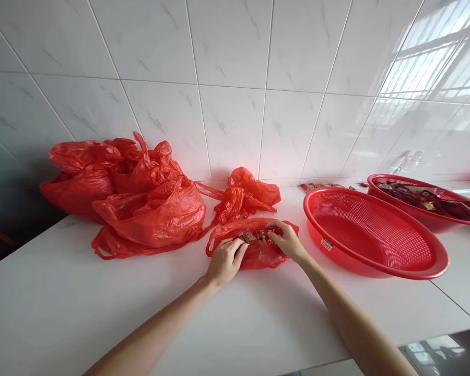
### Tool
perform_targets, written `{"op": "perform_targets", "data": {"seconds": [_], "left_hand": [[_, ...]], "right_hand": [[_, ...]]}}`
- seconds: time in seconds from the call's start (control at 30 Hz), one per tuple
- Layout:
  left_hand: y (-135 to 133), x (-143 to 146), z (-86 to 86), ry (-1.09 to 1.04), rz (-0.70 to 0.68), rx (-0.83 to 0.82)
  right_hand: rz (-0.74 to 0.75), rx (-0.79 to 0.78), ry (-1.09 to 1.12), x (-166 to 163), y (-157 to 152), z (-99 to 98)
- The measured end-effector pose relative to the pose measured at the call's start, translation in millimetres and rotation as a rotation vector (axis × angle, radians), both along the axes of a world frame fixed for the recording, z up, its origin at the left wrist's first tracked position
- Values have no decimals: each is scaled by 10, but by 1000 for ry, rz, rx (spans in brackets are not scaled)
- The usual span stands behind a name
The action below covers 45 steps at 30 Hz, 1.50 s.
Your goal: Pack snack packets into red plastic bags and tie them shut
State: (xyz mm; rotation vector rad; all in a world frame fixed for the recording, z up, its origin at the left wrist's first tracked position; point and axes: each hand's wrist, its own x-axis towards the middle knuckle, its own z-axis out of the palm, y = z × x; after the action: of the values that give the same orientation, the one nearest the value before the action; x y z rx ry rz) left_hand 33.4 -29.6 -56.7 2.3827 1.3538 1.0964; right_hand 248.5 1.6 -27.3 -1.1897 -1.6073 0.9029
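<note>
A red plastic bag (262,256) lies with its mouth spread, showing several small wrapped snack packets (246,236) inside. At its left near rim, my left hand (225,261) is closed, with thumb and fingers pinching the plastic. My right hand (288,241) reaches over the right side of the mouth. Its fingers are curled around the packets there, thumb bent inward; what lies between the fingertips is partly hidden. Just behind is a crumpled red plastic bag (254,190).
Full red plastic bags (152,209) are heaped on the left of the white counter (235,324). To the right stands a red perforated basket (348,235), with another red basket (423,216) of dark packets beyond. Loose packets (313,186) lie by the tiled wall (235,125).
</note>
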Motion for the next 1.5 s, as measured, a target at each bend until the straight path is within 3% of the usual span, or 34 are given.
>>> {"op": "perform_targets", "data": {"seconds": [0.4, 0.63, 0.8, 1.03, 1.23, 1.5], "left_hand": [[53, -163, 79, -259, 235, -107], [-25, -100, 186, -373, 82, -52], [-122, -33, 203, -396, 28, -63], [-170, 17, 195, -460, -47, -160], [-215, 33, 228, -599, -140, -361], [-230, 65, 176, -388, -156, -394]], "right_hand": [[62, 90, -309, 89, -2, -23], [66, 153, -278, -4, -44, -63], [29, 281, -184, -97, -149, -5], [287, 43, 70, -268, -318, 70], [263, -114, 371, -305, -341, 79], [207, -278, 467, -260, -340, 126]]}}
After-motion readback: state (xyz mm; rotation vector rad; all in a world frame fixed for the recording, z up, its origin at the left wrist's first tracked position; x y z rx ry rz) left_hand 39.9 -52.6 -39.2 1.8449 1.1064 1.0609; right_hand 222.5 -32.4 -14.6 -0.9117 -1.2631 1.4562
